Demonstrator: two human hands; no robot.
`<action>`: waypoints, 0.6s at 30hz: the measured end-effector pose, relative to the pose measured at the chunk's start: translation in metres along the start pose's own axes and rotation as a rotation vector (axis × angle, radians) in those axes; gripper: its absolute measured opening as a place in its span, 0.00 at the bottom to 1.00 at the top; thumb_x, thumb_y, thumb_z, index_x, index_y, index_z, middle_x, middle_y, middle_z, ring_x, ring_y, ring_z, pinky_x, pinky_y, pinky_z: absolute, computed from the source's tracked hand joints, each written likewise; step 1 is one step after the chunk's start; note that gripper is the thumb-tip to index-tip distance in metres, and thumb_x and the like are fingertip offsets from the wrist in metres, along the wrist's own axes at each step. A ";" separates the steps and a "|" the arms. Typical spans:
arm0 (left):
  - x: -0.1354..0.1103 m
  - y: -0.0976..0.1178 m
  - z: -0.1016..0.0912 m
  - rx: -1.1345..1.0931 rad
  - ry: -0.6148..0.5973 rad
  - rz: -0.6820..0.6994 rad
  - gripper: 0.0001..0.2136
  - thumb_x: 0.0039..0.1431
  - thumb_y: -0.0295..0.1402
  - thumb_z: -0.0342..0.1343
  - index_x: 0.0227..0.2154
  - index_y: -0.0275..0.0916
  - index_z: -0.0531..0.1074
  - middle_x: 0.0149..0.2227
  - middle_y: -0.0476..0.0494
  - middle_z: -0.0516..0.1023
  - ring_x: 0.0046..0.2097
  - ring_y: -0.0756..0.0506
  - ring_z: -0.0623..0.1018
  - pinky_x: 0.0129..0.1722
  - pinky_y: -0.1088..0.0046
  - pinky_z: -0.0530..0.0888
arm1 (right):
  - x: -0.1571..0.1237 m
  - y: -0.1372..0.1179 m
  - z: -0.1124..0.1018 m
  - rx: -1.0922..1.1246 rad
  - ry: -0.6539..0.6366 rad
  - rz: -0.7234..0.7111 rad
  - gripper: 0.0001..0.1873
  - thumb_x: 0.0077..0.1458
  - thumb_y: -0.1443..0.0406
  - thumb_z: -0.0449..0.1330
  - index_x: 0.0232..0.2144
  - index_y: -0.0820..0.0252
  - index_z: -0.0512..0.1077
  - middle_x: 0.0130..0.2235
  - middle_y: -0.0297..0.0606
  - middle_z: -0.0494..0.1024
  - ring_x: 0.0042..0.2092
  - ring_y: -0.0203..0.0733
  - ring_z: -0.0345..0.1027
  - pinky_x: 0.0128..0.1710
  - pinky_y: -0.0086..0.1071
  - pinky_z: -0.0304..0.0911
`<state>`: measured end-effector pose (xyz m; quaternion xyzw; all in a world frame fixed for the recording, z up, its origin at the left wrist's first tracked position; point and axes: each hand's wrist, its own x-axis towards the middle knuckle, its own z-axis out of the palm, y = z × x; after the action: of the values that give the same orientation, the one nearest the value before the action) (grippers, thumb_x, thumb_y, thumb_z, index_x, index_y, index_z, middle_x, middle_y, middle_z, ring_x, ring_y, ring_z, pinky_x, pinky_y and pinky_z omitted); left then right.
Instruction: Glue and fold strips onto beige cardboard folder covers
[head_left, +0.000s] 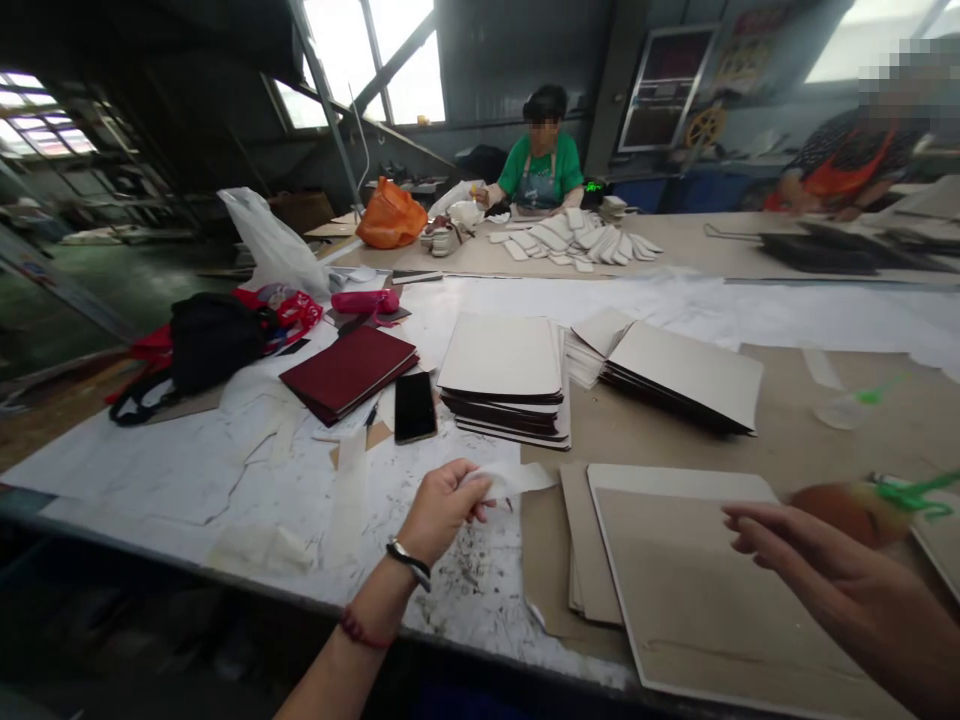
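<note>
The left hand [442, 510] has its fingers closed in a pinch on one end of a thin white strip [534, 479], above the near edge of the table [180, 500], midway along. The strip's loose end reaches right, just beside the far-left corner of the large grey board [690, 580], which lies at the table's near edge, towards its right. The right hand [840, 590] is over that board, fingers loosely extended and partly open, with nothing visible in them; whether they touch it I cannot tell. The strip looks limp, so a light pinch and both ends drawn straight should best avoid creases
</note>
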<state>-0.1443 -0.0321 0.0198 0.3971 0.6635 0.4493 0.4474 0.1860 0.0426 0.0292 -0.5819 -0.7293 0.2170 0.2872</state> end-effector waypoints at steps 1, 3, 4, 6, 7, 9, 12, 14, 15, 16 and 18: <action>-0.003 0.004 -0.003 -0.033 0.000 0.002 0.11 0.47 0.41 0.54 0.26 0.36 0.67 0.19 0.50 0.71 0.21 0.52 0.68 0.23 0.76 0.63 | 0.000 -0.008 0.000 0.033 -0.039 -0.012 0.21 0.40 0.43 0.55 0.29 0.49 0.75 0.30 0.41 0.79 0.29 0.48 0.74 0.33 0.40 0.70; -0.009 0.011 -0.008 -0.080 -0.005 0.006 0.13 0.45 0.42 0.56 0.26 0.36 0.67 0.19 0.50 0.70 0.20 0.53 0.66 0.22 0.78 0.61 | 0.000 -0.021 0.001 0.069 -0.073 -0.032 0.21 0.42 0.45 0.55 0.29 0.51 0.75 0.29 0.43 0.79 0.28 0.48 0.73 0.31 0.40 0.69; -0.011 0.015 -0.009 -0.097 -0.005 0.009 0.14 0.45 0.43 0.57 0.25 0.36 0.67 0.18 0.51 0.70 0.20 0.53 0.65 0.21 0.78 0.60 | 0.000 -0.027 0.002 0.084 -0.085 -0.046 0.21 0.43 0.46 0.55 0.29 0.52 0.75 0.29 0.43 0.78 0.28 0.48 0.73 0.29 0.39 0.69; -0.015 0.022 -0.008 -0.124 0.002 0.023 0.15 0.44 0.43 0.59 0.23 0.36 0.67 0.17 0.53 0.67 0.19 0.55 0.62 0.20 0.80 0.57 | -0.002 -0.038 0.004 0.123 -0.127 -0.086 0.20 0.45 0.47 0.55 0.31 0.54 0.75 0.29 0.43 0.78 0.28 0.46 0.72 0.27 0.36 0.68; -0.016 0.025 -0.007 -0.139 0.014 0.034 0.15 0.44 0.44 0.59 0.22 0.36 0.66 0.17 0.54 0.65 0.19 0.56 0.61 0.20 0.80 0.57 | -0.003 -0.044 0.005 0.142 -0.153 -0.114 0.19 0.47 0.48 0.55 0.32 0.55 0.74 0.29 0.43 0.77 0.29 0.45 0.72 0.26 0.35 0.68; -0.018 0.031 -0.004 -0.173 0.058 0.053 0.16 0.44 0.44 0.59 0.20 0.36 0.64 0.16 0.56 0.62 0.20 0.56 0.59 0.20 0.81 0.56 | -0.005 -0.058 0.007 0.174 -0.199 -0.189 0.17 0.50 0.51 0.54 0.33 0.55 0.74 0.30 0.42 0.77 0.30 0.44 0.71 0.28 0.33 0.68; -0.019 0.041 0.002 -0.228 0.153 0.069 0.17 0.45 0.46 0.59 0.24 0.37 0.64 0.17 0.58 0.59 0.19 0.57 0.56 0.19 0.81 0.54 | -0.006 -0.086 0.015 0.214 -0.261 -0.310 0.14 0.54 0.56 0.52 0.35 0.56 0.73 0.32 0.41 0.76 0.33 0.42 0.70 0.34 0.34 0.67; -0.020 0.049 0.007 -0.256 0.202 0.080 0.18 0.46 0.47 0.58 0.29 0.37 0.65 0.17 0.59 0.58 0.19 0.56 0.56 0.19 0.81 0.54 | -0.007 -0.108 0.024 0.264 -0.280 -0.389 0.13 0.56 0.59 0.51 0.39 0.56 0.71 0.34 0.41 0.76 0.34 0.41 0.70 0.36 0.34 0.66; -0.021 0.053 0.010 -0.265 0.218 0.089 0.19 0.46 0.48 0.57 0.32 0.36 0.65 0.17 0.59 0.58 0.19 0.56 0.56 0.19 0.81 0.55 | -0.008 -0.119 0.030 0.293 -0.277 -0.436 0.14 0.57 0.61 0.50 0.43 0.55 0.70 0.35 0.40 0.75 0.35 0.41 0.69 0.36 0.34 0.66; -0.022 0.058 0.014 -0.270 0.231 0.101 0.21 0.45 0.49 0.58 0.34 0.36 0.65 0.18 0.59 0.58 0.20 0.56 0.57 0.19 0.81 0.56 | -0.009 -0.130 0.035 0.316 -0.266 -0.491 0.16 0.57 0.62 0.50 0.48 0.55 0.67 0.36 0.40 0.75 0.35 0.40 0.69 0.37 0.33 0.65; -0.024 0.067 0.020 -0.265 0.267 0.136 0.24 0.43 0.50 0.59 0.35 0.35 0.65 0.19 0.58 0.60 0.20 0.55 0.59 0.21 0.79 0.59 | -0.012 -0.150 0.043 0.311 -0.255 -0.629 0.23 0.58 0.65 0.49 0.57 0.54 0.57 0.39 0.41 0.74 0.37 0.41 0.69 0.37 0.33 0.64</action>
<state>-0.1101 -0.0303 0.0853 0.3157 0.6238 0.6103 0.3725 0.0504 -0.0029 0.0927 -0.2469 -0.8606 0.2971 0.3318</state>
